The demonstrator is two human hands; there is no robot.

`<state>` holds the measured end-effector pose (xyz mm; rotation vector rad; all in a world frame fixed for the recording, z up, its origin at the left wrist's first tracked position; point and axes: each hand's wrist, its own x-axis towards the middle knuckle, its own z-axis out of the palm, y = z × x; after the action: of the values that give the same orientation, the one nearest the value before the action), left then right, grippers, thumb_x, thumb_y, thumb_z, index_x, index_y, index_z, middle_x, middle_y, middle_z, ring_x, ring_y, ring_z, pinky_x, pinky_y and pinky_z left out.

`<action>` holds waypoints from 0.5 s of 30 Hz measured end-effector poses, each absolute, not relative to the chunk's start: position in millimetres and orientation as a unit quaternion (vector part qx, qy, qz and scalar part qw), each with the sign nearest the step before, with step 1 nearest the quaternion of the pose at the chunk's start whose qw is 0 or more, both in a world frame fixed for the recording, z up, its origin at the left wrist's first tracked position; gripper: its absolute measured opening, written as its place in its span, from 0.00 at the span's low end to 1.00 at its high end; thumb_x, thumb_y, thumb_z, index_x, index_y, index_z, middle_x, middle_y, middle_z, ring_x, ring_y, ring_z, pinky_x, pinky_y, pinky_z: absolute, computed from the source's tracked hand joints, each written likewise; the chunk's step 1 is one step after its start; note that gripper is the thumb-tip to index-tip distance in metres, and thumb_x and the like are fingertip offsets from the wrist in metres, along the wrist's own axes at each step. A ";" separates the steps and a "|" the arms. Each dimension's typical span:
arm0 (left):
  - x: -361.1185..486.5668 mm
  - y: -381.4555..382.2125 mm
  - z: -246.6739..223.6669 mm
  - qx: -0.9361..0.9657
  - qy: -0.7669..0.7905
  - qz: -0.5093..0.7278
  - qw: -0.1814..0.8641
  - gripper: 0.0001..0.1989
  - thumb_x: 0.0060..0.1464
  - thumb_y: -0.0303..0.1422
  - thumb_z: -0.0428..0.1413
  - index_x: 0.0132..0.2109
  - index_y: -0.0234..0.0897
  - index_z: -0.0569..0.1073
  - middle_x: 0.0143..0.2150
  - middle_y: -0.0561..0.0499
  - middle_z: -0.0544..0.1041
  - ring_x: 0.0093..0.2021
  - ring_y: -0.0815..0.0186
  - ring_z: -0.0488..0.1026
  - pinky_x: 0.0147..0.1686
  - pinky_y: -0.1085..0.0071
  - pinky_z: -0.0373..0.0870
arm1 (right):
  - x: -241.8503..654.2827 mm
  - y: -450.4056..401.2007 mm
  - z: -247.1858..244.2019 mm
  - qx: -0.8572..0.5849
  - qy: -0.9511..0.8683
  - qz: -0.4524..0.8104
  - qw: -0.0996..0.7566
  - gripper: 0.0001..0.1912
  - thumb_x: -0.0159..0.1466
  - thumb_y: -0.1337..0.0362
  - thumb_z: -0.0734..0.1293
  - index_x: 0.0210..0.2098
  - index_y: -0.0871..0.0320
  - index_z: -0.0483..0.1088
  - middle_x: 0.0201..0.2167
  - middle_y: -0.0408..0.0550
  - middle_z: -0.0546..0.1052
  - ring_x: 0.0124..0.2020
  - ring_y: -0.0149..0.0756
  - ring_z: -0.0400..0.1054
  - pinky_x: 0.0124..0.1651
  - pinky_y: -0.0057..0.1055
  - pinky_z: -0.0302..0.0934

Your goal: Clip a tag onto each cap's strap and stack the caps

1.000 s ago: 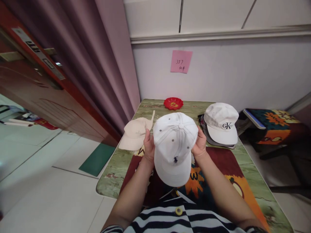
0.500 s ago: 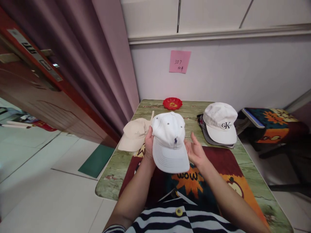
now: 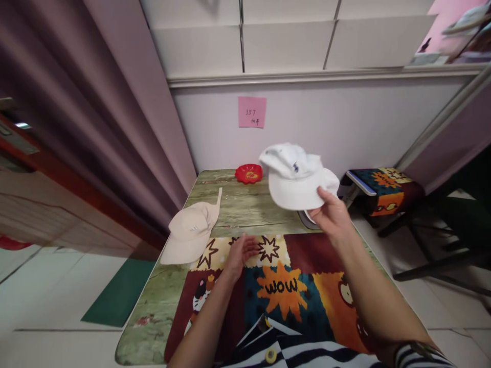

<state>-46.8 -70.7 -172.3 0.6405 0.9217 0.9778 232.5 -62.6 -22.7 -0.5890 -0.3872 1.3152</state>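
A white baseball cap (image 3: pixel 293 176) with a small dark blue logo hangs in the air at the right, its brim gripped by my right hand (image 3: pixel 330 212). Behind it, mostly covered, is another white cap (image 3: pixel 330 182) on a dark-brimmed one at the table's right side. My left hand (image 3: pixel 241 253) holds nothing; its fingers are stretched out above the patterned mat (image 3: pixel 276 286). To the left of that hand, a beige cap (image 3: pixel 190 230) with its strap sticking up lies on the table.
A red scalloped dish (image 3: pixel 248 174) stands at the back of the green wood-look table (image 3: pixel 245 204). A pink note (image 3: pixel 252 112) is stuck on the wall behind. At the right are a cloth-covered stool (image 3: pixel 387 186) and dark chair legs (image 3: pixel 406 271).
My right hand has carried the white cap up and to the right, toward the other caps. My left hand has let go of it and dropped lower. The view has shifted.
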 end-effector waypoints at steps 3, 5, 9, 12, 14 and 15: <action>-48.0 -74.7 -183.6 0.328 0.432 0.459 0.704 0.24 0.47 0.47 0.69 0.43 0.31 0.77 0.36 0.43 0.81 0.34 0.62 0.79 0.38 0.66 0.77 | 285.3 -40.0 -23.0 -0.267 -0.185 0.516 0.793 0.19 0.61 0.72 0.71 0.51 0.56 0.74 0.44 0.45 0.84 0.48 0.36 0.78 0.54 0.33 0.73; -48.0 -75.5 -184.3 0.347 0.431 0.453 0.699 0.24 0.46 0.46 0.69 0.43 0.32 0.77 0.36 0.44 0.81 0.34 0.63 0.79 0.38 0.68 0.77 | 315.1 -30.8 -42.2 -0.318 -0.145 0.461 0.816 0.15 0.61 0.73 0.70 0.48 0.58 0.76 0.41 0.44 0.84 0.43 0.34 0.80 0.50 0.30 0.75; -47.5 -75.7 -180.4 0.356 0.430 0.452 0.696 0.23 0.46 0.45 0.70 0.43 0.32 0.76 0.36 0.45 0.81 0.35 0.64 0.79 0.39 0.67 0.77 | 348.3 -29.9 -106.6 -0.497 -0.029 0.388 0.776 0.13 0.60 0.76 0.71 0.43 0.58 0.76 0.33 0.41 0.83 0.29 0.30 0.77 0.38 0.28 0.76; -47.9 -75.3 -179.3 0.355 0.428 0.449 0.700 0.24 0.45 0.44 0.70 0.43 0.32 0.76 0.36 0.45 0.81 0.35 0.64 0.79 0.41 0.66 0.77 | 353.9 -36.7 -143.9 -0.537 0.017 0.376 0.755 0.09 0.60 0.77 0.71 0.39 0.61 0.75 0.25 0.41 0.80 0.23 0.30 0.74 0.33 0.29 0.76; -48.4 -75.1 -179.5 0.358 0.425 0.446 0.702 0.24 0.45 0.44 0.70 0.43 0.32 0.76 0.36 0.45 0.81 0.35 0.63 0.79 0.41 0.66 0.77 | 355.0 -38.8 -153.7 -0.536 0.022 0.378 0.754 0.08 0.60 0.77 0.71 0.38 0.61 0.74 0.24 0.40 0.79 0.21 0.29 0.72 0.30 0.27 0.75; -48.8 -75.0 -179.8 0.359 0.423 0.445 0.703 0.24 0.45 0.44 0.70 0.43 0.32 0.76 0.37 0.45 0.81 0.36 0.63 0.79 0.41 0.66 0.77 | 355.8 -38.5 -154.4 -0.533 0.021 0.383 0.754 0.08 0.61 0.77 0.70 0.38 0.61 0.74 0.24 0.40 0.79 0.21 0.29 0.73 0.29 0.26 0.75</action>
<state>-48.8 -75.0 -179.8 0.7998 0.9424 0.9901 355.8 -38.5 -154.4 -1.1625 0.0465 0.8362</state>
